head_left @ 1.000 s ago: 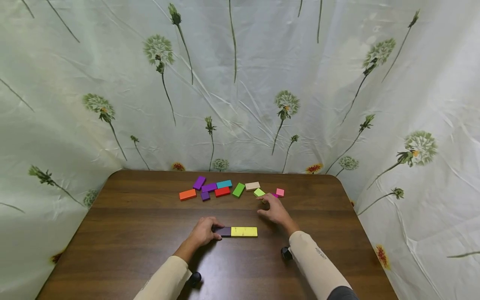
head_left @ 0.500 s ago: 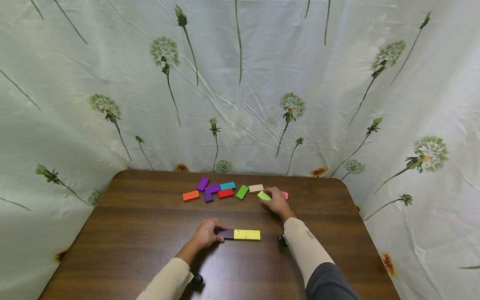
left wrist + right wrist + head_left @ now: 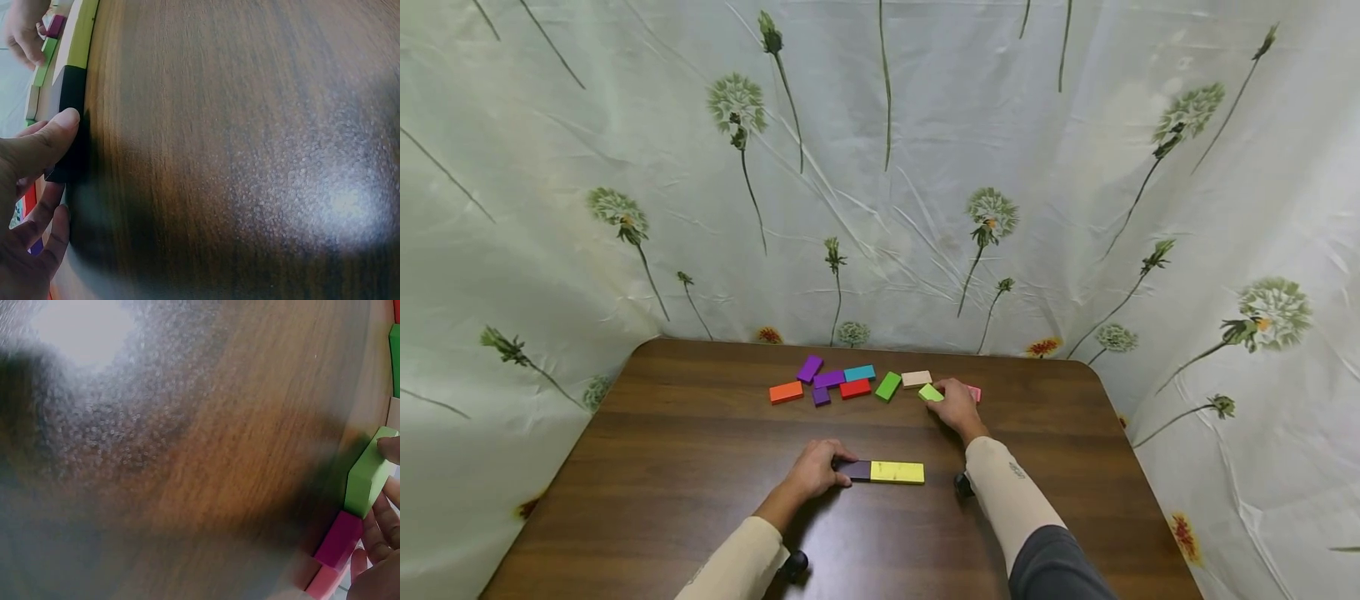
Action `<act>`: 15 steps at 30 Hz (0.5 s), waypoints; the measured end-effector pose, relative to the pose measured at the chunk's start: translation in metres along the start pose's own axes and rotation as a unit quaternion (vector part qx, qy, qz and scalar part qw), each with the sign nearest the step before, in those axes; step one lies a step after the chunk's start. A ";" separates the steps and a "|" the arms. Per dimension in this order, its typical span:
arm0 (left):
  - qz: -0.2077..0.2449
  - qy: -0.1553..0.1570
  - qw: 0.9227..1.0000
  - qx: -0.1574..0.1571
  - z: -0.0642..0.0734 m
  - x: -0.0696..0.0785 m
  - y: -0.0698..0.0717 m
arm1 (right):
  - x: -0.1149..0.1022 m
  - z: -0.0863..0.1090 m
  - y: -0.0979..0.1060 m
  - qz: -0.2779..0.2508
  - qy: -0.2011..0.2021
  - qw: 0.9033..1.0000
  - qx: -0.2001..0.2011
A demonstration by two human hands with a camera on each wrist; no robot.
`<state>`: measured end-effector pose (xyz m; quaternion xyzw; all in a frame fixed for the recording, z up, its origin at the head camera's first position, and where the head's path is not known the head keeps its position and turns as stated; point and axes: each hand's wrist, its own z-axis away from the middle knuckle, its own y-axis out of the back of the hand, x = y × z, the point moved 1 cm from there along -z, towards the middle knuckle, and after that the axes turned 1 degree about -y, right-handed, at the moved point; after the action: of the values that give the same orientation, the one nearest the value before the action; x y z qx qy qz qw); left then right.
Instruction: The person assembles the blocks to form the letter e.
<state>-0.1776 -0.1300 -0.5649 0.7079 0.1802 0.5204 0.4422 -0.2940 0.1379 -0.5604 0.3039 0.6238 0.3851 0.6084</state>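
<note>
Near the middle of the table, my left hand (image 3: 816,469) pinches the left end of a dark block (image 3: 860,472), thumb on its near side. The dark block's right end touches a yellow block (image 3: 898,473), and together they form a straight row. Farther back on the right, my right hand (image 3: 957,407) holds a light green block (image 3: 929,392) between thumb and fingers. In the right wrist view, one end of the light green block lies against a magenta block (image 3: 339,539), which my right hand hides in the head view.
Along the table's back lie orange (image 3: 786,392), purple (image 3: 809,368), blue (image 3: 860,372), red (image 3: 855,388), green (image 3: 887,387) and beige (image 3: 916,379) blocks. A pink block (image 3: 974,393) shows just right of my right hand. Behind the wooden table (image 3: 700,517) hangs a flowered curtain (image 3: 880,208).
My right hand has come down from above the back row and taken hold of the light green block. My left hand keeps its grip on the dark block. The head view has shifted slightly.
</note>
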 end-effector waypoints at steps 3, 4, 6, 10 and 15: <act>0.014 0.010 1.000 -0.004 -0.001 0.001 0.000 | -0.002 0.000 0.002 0.009 0.010 1.000 0.004; 0.017 0.013 1.000 -0.006 -0.001 0.000 0.000 | -0.003 0.000 0.003 0.011 0.014 1.000 0.006; 0.018 0.014 1.000 -0.008 -0.002 0.001 0.001 | -0.005 0.001 0.003 0.012 0.018 1.000 0.010; 0.011 0.013 1.000 -0.009 -0.002 0.001 0.000 | -0.009 0.006 0.003 -0.008 0.015 1.000 0.013; 0.014 0.016 1.000 -0.009 -0.001 0.002 -0.001 | -0.013 0.020 0.000 -0.081 0.006 0.997 0.013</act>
<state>-0.1778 -0.1274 -0.5649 0.6979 0.1730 0.5397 0.4378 -0.2733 0.1289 -0.5528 0.2584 0.6551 0.3280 0.6297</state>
